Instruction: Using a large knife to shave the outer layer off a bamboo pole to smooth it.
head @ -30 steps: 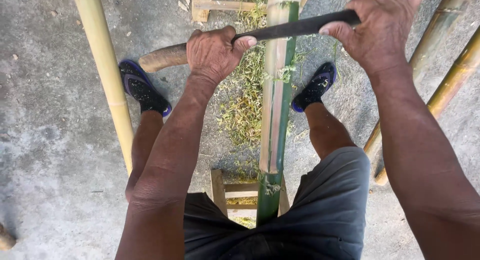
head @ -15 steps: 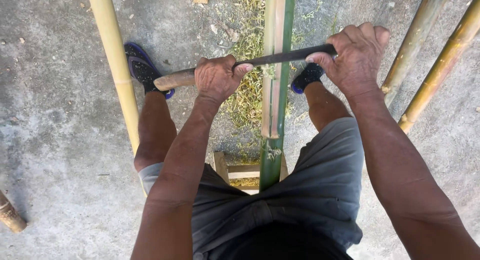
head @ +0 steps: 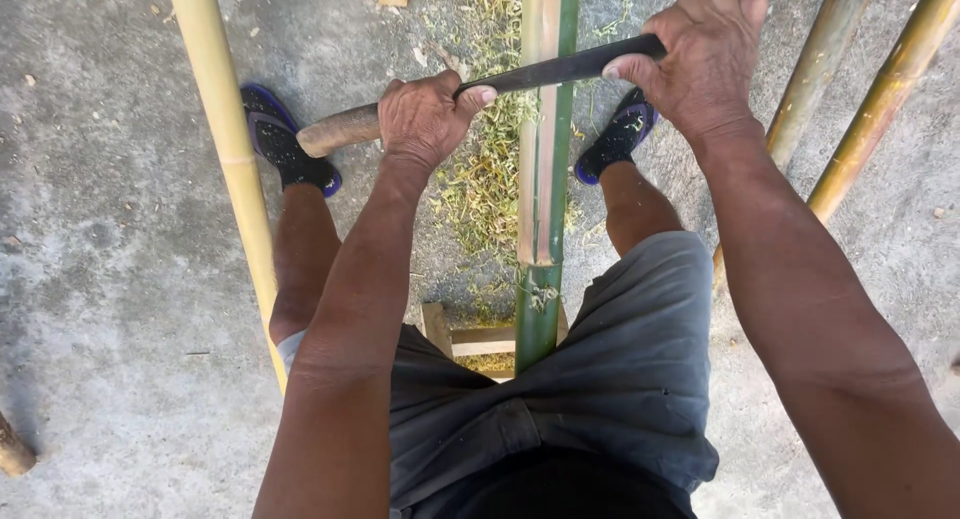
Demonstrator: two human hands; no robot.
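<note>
Both hands, left hand (head: 425, 119) and right hand (head: 705, 59), clamped on the knife (head: 560, 71), have dragged it closer along the bamboo pole (head: 545, 169), peeling more green skin.

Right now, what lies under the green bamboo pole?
Under the green bamboo pole: green shavings on concrete, and a wooden stand near the knees. The shorts hide its near end.

Bare arms, no sleeves in sight — both hands uncovered, no gloves or rings showing. Grey shorts (head: 610, 379), creased at the waistband. Dark slip-on shoes (head: 285, 144) with blue-purple soles — flecked with pale green shavings.
</note>
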